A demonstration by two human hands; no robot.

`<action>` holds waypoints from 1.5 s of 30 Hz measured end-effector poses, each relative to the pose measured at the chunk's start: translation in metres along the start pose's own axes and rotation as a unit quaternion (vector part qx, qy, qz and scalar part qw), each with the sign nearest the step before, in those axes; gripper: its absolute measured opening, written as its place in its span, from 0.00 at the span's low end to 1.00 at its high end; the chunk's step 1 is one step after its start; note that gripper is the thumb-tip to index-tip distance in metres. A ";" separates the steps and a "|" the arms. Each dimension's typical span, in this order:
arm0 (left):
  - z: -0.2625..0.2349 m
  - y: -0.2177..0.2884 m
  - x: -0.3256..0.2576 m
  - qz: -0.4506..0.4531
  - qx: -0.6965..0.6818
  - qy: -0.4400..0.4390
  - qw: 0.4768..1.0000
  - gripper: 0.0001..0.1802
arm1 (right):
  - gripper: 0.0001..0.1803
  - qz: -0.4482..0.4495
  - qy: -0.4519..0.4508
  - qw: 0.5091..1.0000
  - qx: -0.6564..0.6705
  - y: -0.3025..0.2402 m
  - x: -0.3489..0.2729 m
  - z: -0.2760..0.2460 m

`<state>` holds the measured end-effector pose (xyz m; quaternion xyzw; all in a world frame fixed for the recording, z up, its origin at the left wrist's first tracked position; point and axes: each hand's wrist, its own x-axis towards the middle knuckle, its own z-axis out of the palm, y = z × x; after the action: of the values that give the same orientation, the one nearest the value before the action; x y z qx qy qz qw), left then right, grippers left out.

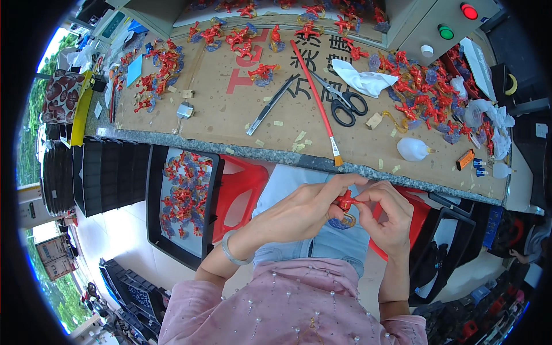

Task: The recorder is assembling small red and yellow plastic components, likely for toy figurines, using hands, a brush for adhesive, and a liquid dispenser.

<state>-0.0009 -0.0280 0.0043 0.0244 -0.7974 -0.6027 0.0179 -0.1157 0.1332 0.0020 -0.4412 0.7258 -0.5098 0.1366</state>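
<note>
Over my lap, just off the bench's front edge, both hands are closed around one small red figurine (346, 200) with a bluish-purple and yellow base. My left hand (307, 210) grips its body from the left side. The fingertips of my right hand (386, 215) pinch a thin red part on its right. On the bench beyond lie a red-handled brush (315, 92) with yellowish bristles, tweezers (269, 107) and black-handled scissors (345, 103). Another red figurine (264, 73) stands alone past the tweezers.
Heaps of red figurines (425, 92) cover the bench's right side, near a white squeeze bottle (414, 149) and an orange box (464, 160). More figurines (164, 66) cluster at left. A black tray (150, 230) of figurines sits below the bench, beside a red stool (244, 184).
</note>
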 end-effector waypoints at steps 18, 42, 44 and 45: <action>-0.001 0.000 0.003 0.004 -0.009 0.005 1.000 0.29 | 0.12 0.008 0.006 1.000 0.017 0.001 0.003 0.000; 0.000 0.002 0.000 -0.004 0.002 -0.002 1.000 0.30 | 0.12 0.013 0.000 1.000 0.017 -0.003 0.001 -0.001; 0.000 0.003 0.000 -0.006 0.003 -0.005 1.000 0.30 | 0.12 0.015 -0.002 1.000 0.021 -0.003 0.000 -0.001; 0.000 0.003 0.000 -0.009 0.004 -0.008 1.000 0.30 | 0.12 0.015 -0.002 1.000 0.021 -0.003 0.000 -0.001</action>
<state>-0.0010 -0.0273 0.0070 0.0265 -0.7997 -0.5998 0.0059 -0.1149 0.1338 0.0049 -0.4284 0.7210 -0.5222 0.1546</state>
